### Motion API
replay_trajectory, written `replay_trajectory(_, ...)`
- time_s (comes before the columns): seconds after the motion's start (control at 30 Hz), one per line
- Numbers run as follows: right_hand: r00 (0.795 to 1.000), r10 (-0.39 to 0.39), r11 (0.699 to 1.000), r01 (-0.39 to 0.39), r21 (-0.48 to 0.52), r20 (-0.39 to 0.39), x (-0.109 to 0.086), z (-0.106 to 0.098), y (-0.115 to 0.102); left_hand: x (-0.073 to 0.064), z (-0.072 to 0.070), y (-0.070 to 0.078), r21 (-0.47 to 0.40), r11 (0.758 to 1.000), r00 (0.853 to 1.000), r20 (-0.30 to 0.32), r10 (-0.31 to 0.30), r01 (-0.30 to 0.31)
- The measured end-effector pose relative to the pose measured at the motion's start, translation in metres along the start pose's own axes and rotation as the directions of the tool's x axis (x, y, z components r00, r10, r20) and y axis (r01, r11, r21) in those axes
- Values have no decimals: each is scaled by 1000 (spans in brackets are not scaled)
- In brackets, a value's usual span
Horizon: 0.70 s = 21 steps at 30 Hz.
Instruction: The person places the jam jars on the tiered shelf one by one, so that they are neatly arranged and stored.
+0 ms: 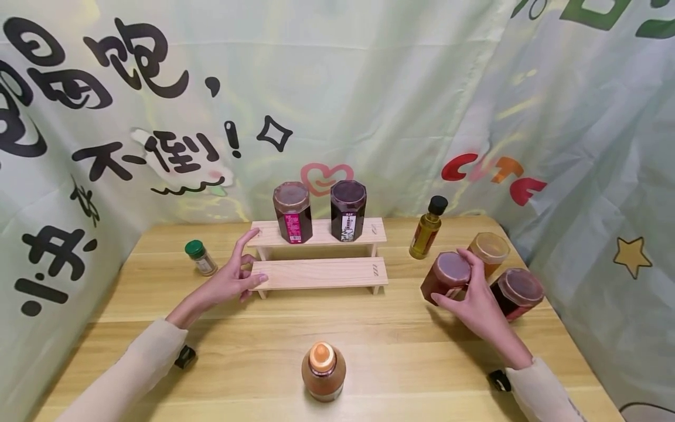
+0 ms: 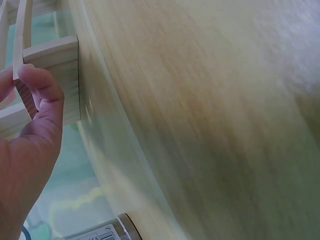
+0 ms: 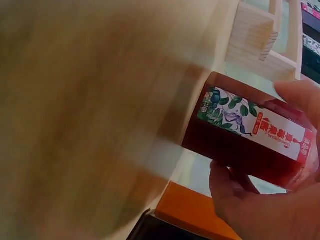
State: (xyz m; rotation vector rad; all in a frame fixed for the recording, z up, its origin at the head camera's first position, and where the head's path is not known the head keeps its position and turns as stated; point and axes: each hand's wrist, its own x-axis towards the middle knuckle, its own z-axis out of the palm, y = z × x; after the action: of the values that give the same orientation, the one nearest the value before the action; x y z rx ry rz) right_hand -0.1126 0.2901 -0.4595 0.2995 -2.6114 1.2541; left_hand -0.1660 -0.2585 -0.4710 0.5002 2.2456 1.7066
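With the thumb and curled fingers, my left hand (image 1: 232, 276) pinches the left end of the lower plank of a two-step wooden rack (image 1: 316, 274). The left wrist view shows the thumb against the plank's end (image 2: 25, 95). Two dark jam jars, one with a pink label (image 1: 293, 214) and one with a white label (image 1: 348, 212), stand on the upper step. On the right, my right hand (image 1: 480, 302) grips a red jam jar (image 1: 440, 281) around its sides near the lid. Its flowered label (image 3: 250, 120) shows in the right wrist view, where its base is close over the table.
Beside the right hand stand an amber jar (image 1: 489, 251) and another dark jar (image 1: 519, 293). A black-capped oil bottle (image 1: 426, 231) is right of the rack. A green-capped spice jar (image 1: 201, 258) sits at left, an orange-capped bottle (image 1: 324, 375) in front. Printed cloth hangs behind.
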Motion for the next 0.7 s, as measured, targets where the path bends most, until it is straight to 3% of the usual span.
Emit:
replay_trajectory(0.43,998,-49,999,49,-18,30,-1,-5,4,0,1,-2,2,1000,1000,-5,13,-13)
replay_trajectory(0.7,999,-26,996,24,-83,-23,0,-3,1,1,-1,-2,16,1000,1000,-11,5,-5)
